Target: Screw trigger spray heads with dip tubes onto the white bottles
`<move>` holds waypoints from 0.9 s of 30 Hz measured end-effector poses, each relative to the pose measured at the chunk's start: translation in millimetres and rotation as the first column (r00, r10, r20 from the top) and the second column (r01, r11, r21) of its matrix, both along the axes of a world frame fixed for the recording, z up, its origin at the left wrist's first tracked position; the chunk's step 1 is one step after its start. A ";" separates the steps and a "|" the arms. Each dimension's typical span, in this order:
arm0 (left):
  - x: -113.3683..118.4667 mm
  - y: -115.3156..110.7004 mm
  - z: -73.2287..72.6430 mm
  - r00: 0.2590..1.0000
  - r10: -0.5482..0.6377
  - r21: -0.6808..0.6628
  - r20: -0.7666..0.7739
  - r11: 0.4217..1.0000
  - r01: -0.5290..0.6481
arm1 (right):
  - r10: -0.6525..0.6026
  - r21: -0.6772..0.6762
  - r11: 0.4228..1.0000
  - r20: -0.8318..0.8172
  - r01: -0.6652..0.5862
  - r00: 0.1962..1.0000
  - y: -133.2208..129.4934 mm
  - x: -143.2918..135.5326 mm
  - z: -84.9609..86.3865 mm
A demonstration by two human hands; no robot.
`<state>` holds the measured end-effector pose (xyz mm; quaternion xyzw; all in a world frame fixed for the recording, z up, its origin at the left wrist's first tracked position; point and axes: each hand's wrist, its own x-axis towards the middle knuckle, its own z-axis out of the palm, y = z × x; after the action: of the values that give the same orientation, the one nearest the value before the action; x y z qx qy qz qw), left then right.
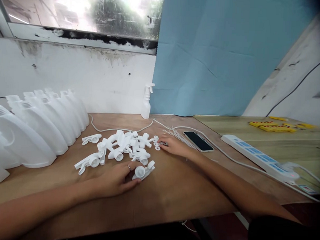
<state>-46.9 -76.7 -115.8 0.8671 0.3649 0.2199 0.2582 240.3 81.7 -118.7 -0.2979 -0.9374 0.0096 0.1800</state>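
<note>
My left hand (122,177) is closed around a white spray head (140,172) near the front of the brown table, its round opening facing up. A ring is on one finger. Farther back and to the right, my right hand (170,144) is closed at the small white washers (157,144), with a small greyish ring (163,143) at its fingertips. Between and behind the hands lies a pile of white spray heads (125,141). Thin white tubes (179,135) lie just beyond my right hand.
White bottles (40,125) without heads stand at the left. A complete spray bottle (146,101) is against the wall. At the right are a phone (198,141), a power strip (259,158) with its white cable, and yellow items (277,128).
</note>
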 end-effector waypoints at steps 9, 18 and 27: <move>2.4 3.3 0.7 0.998 0.055 -0.123 0.031 0.991 -0.051 | -0.028 0.219 0.972 -0.246 0.084 0.969 -19.1 -9.7 12.8; 3.0 5.0 0.1 0.999 -0.015 -0.024 0.050 1.000 0.016 | 0.562 0.385 0.803 -0.231 -0.456 0.795 -94.1 -52.7 22.5; 2.3 1.5 0.5 0.995 0.026 -0.086 0.094 0.996 -0.018 | 0.595 0.069 0.787 -0.354 -0.614 0.722 -96.0 -51.5 9.5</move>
<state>-44.5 -75.2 -115.3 0.8398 0.3705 0.2481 0.3097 188.8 -14.3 -109.1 0.0260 -0.9335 0.1463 0.3263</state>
